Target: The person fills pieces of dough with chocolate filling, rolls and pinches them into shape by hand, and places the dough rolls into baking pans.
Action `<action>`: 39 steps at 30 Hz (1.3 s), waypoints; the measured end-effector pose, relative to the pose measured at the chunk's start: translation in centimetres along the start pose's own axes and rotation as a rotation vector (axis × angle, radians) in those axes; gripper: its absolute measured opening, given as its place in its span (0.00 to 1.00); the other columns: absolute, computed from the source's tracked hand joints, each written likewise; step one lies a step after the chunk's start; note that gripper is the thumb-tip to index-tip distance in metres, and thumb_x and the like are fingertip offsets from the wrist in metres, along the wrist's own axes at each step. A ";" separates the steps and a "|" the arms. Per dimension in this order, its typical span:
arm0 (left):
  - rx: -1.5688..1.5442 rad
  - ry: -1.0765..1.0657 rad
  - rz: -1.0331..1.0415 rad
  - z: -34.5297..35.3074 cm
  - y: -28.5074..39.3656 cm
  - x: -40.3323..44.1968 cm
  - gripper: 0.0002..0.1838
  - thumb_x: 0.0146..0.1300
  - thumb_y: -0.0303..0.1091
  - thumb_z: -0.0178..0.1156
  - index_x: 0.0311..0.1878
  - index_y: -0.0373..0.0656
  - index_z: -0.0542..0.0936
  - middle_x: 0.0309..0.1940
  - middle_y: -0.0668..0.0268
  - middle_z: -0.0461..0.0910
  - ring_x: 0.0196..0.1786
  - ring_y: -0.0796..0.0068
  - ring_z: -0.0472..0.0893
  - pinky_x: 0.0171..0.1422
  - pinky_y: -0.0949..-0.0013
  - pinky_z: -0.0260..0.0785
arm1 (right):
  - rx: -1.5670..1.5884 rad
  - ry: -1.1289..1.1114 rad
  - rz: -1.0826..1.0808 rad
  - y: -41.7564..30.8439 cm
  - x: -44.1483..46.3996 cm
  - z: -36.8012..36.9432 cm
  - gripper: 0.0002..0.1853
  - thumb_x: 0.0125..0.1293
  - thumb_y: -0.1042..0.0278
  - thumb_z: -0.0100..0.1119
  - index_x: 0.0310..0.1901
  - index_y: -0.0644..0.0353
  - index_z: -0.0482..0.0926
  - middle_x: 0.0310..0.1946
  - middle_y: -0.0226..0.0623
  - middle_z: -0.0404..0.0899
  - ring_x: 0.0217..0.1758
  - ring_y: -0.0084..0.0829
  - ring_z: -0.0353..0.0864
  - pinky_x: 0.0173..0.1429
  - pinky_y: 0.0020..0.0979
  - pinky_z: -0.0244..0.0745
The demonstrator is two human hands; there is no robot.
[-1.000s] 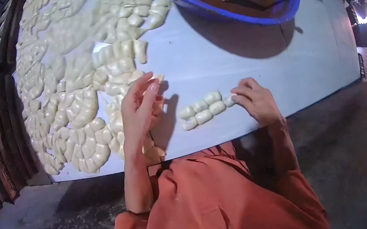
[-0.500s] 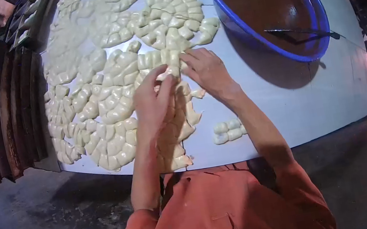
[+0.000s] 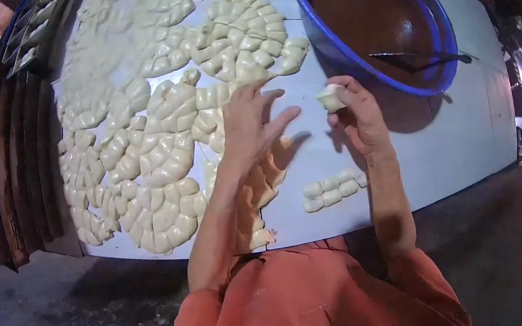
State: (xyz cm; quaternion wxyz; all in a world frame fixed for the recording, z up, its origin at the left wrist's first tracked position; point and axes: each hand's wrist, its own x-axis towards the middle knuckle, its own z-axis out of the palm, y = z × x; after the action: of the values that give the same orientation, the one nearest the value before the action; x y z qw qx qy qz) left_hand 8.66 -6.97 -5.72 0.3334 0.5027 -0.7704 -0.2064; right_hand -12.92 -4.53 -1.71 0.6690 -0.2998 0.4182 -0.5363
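Observation:
My right hand pinches a small pale dough piece above the white table, left of the blue basin. My left hand has its fingers spread over the right edge of the spread of dough pieces, and no object shows in it. Below my right hand, near the table's front edge, several dough pieces lie pressed together in two short rows. Part of that group is close beside my right forearm.
A blue basin of brown liquid, with a dark-handled tool across it, stands on the white table. Dark ridged metal pans stand at the left. A rack is behind them.
My right hand has moved right, away from the dough spread, with a dough piece now in its fingers. The fingers of my left hand have spread apart.

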 end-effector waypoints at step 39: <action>-1.000 0.012 -0.432 5.7 8.6 -2.4 0.23 0.75 0.31 0.58 0.69 0.35 0.69 0.52 0.53 0.83 0.46 0.72 0.84 0.52 0.71 0.77 | -1.720 -0.259 0.079 -12.1 8.5 -8.4 0.17 0.67 0.56 0.57 0.45 0.62 0.81 0.40 0.45 0.86 0.45 0.39 0.86 0.51 0.39 0.77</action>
State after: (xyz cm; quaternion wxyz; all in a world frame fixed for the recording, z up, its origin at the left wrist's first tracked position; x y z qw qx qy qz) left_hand -0.25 -1.34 -4.75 0.4862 0.4310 -0.4555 -0.6085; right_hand -25.34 -15.28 2.56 0.2705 -0.7452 0.6089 0.0277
